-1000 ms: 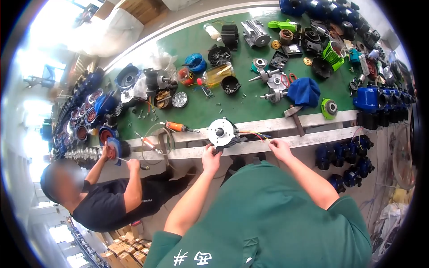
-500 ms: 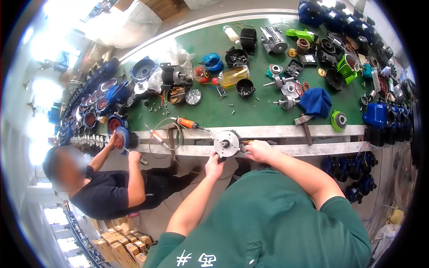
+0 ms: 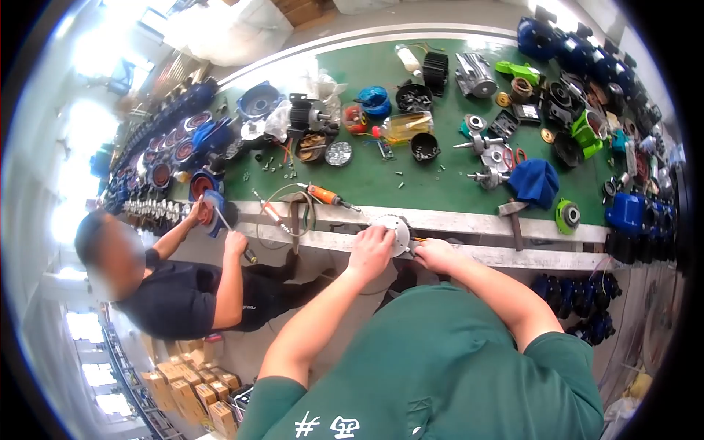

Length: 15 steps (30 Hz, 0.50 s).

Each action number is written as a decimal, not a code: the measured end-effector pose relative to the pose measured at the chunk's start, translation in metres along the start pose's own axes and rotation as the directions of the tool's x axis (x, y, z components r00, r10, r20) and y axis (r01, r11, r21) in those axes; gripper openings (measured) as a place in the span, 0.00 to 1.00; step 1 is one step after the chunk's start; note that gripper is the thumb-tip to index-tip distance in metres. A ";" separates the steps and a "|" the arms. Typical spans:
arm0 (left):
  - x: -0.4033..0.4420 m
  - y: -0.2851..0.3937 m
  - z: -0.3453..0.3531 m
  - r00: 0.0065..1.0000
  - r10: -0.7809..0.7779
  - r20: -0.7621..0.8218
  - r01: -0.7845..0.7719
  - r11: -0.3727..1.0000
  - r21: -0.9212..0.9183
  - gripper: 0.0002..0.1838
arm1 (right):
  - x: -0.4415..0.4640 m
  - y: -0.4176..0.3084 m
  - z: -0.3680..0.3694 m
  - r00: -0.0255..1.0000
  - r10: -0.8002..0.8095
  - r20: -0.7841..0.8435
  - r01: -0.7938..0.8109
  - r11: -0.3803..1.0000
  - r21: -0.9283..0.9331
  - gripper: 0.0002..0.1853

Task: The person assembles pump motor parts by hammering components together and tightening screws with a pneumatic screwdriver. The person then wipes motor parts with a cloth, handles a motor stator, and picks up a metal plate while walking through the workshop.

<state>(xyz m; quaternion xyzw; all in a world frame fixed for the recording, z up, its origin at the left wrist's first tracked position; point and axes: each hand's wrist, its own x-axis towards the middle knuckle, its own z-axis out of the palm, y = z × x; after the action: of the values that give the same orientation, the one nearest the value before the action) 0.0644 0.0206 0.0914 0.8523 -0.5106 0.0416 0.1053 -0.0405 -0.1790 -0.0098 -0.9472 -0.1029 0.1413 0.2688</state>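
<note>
A round motor part (image 3: 402,233) with a pale metal face plate is at the white front rail of the bench. My left hand (image 3: 372,251) lies over the plate's left side with the fingers curled on it, covering its middle. To the right of the part, my right hand (image 3: 436,255) is closed near its edge. A thin yellow-orange piece shows by those fingers; what they hold is mostly hidden. An orange power tool (image 3: 326,196) lies on the bench left of the part, and a hammer (image 3: 515,220) rests on the rail to the right.
At the left, a co-worker (image 3: 176,286) holds a blue motor housing (image 3: 213,213) and a screwdriver. The green bench top (image 3: 352,165) carries a black cup of screws (image 3: 424,147), a blue cloth (image 3: 534,183) and a green-rimmed motor part (image 3: 567,216). Blue motors (image 3: 631,213) line the right side.
My left hand has moved from beneath the round part up onto its face plate. My right hand stays at the part's right side. The whole view has shifted slightly.
</note>
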 end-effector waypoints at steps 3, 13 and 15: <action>0.013 -0.025 0.013 0.943 0.302 0.141 -0.331 0.896 0.296 0.15 | 0.001 -0.001 -0.001 1.000 -0.020 -0.016 0.020 1.000 -0.007 0.14; 0.035 -0.034 0.029 0.844 0.124 0.522 -0.312 0.905 0.289 0.11 | 0.002 -0.002 0.001 1.000 -0.002 0.007 0.001 0.998 0.063 0.12; 0.049 -0.023 0.026 0.771 -0.167 0.615 0.012 0.969 0.248 0.11 | 0.000 -0.005 -0.005 0.999 0.024 0.028 -0.025 0.997 0.066 0.13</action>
<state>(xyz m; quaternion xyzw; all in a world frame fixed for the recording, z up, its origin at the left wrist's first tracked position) 0.1065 -0.0170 0.0712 0.8465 -0.4664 -0.1930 -0.1691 -0.0395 -0.1774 -0.0035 -0.9369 -0.0902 0.1609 0.2969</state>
